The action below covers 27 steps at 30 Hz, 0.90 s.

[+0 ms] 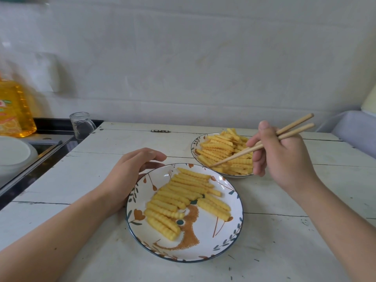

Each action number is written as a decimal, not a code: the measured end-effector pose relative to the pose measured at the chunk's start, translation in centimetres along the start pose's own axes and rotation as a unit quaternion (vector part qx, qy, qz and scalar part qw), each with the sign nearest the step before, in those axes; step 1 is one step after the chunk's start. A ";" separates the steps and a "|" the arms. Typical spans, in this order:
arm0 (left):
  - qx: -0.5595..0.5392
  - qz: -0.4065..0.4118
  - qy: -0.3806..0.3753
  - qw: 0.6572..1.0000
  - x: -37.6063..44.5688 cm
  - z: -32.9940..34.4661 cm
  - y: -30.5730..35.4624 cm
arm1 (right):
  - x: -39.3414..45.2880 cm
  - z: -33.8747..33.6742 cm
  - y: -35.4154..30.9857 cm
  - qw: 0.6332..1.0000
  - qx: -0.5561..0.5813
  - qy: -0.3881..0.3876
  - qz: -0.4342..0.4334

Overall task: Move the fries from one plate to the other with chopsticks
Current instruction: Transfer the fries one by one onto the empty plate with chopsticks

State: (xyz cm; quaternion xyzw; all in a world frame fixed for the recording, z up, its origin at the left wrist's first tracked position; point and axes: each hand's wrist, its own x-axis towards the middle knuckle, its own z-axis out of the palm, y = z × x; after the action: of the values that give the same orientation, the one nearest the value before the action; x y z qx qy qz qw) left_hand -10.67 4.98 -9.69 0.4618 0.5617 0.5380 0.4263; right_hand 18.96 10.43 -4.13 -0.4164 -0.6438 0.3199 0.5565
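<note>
We have our right hand (pixel 284 157) gripping the chopsticks (pixel 262 142), their tips lowered into the heap of fries (pixel 221 151) on the far plate (pixel 194 144), which sits toward the back right of the table (pixel 91 180). Our left hand (pixel 130 174) rests loosely curled against the left rim of the near plate (pixel 205 253), steadying it without clasping it; that plate lies near the front middle and carries a neat row of fries (pixel 179 200). Which heap is the source we cannot say for certain, though the tips in the far pile suggest we are about to pick there. The risk is a weak pinch: the ridged fries lie crossed over one another, so lifting one may drag a neighbour off the rim, or the piece may slip and fall on the bare boards between the plates. Whether the tips already hold a fry is hard to make out, and our right hand hides the near right edge of the far plate. At the left edge an oil bottle (pixel 14 110) is cut off and blurred.
</note>
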 end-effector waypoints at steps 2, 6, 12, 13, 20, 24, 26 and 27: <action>0.000 -0.001 0.002 1.000 0.0 0.0 0.1 | 0.5 -0.2 -0.1 0.999 0.030 0.038 0.015; -0.004 0.000 -0.002 1.000 -0.2 0.1 0.2 | 1.2 -1.4 -0.9 0.990 0.107 0.086 0.036; -0.009 -0.003 -0.008 1.000 -0.3 0.3 0.6 | 0.2 -0.7 -1.6 0.990 0.142 -0.019 0.006; -0.008 -0.002 -0.007 1.000 -0.3 0.3 0.6 | -0.1 -0.4 -1.5 0.991 0.128 -0.041 -0.003; -0.008 -0.001 -0.011 1.000 -0.3 0.2 0.6 | -0.9 0.1 -1.4 0.995 0.043 -0.079 -0.036; -0.009 0.000 -0.010 1.000 -0.4 0.2 0.6 | -0.2 -0.6 -1.4 0.996 0.052 -0.050 -0.050; -0.006 0.000 -0.010 1.000 -0.3 0.2 0.5 | 0.1 -1.1 -1.4 0.997 0.061 -0.021 -0.052; -0.005 0.001 -0.010 1.000 -0.3 0.1 0.5 | 0.3 -1.3 -1.3 0.997 0.061 -0.001 -0.049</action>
State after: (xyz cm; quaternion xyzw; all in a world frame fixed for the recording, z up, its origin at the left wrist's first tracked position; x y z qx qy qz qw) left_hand -10.44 4.69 -9.20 0.4653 0.5549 0.5364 0.4334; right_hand 20.02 10.07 -2.57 -0.3496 -0.6431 0.3315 0.5953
